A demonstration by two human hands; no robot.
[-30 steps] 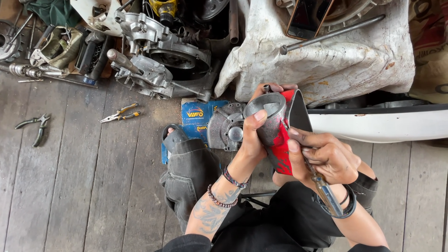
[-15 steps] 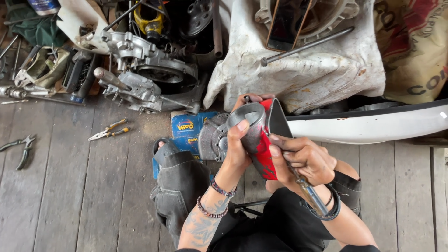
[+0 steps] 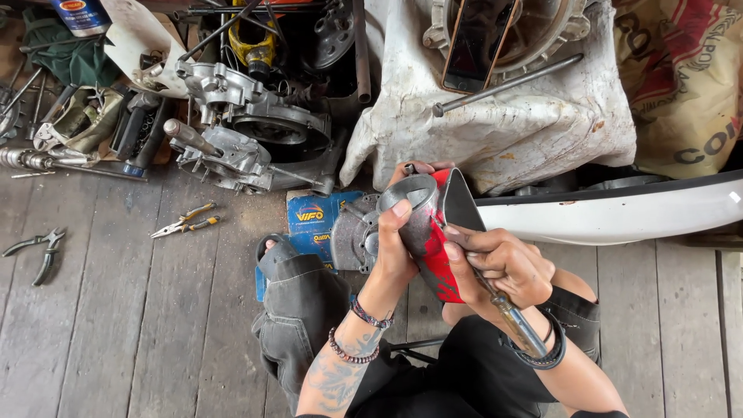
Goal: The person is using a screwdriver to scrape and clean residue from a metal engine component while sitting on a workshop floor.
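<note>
Red-silver can (image 3: 433, 232) in L hand (image 3: 398, 251), screwdriver (image 3: 507, 313) in R hand (image 3: 503, 267) (engine case (image 3: 356, 236) just behind)

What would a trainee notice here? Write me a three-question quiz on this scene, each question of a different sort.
1. True or false: the left hand grips the red and grey metal part.
2. What does the right hand hold? A) a slim tool with a clear handle; B) a hammer; C) a paintbrush.
3. On the wooden floor, which lies nearer the person's bent knee: the yellow-handled pliers or the dark pliers?

Key: 1 true; 2 A; 3 the yellow-handled pliers.
</note>
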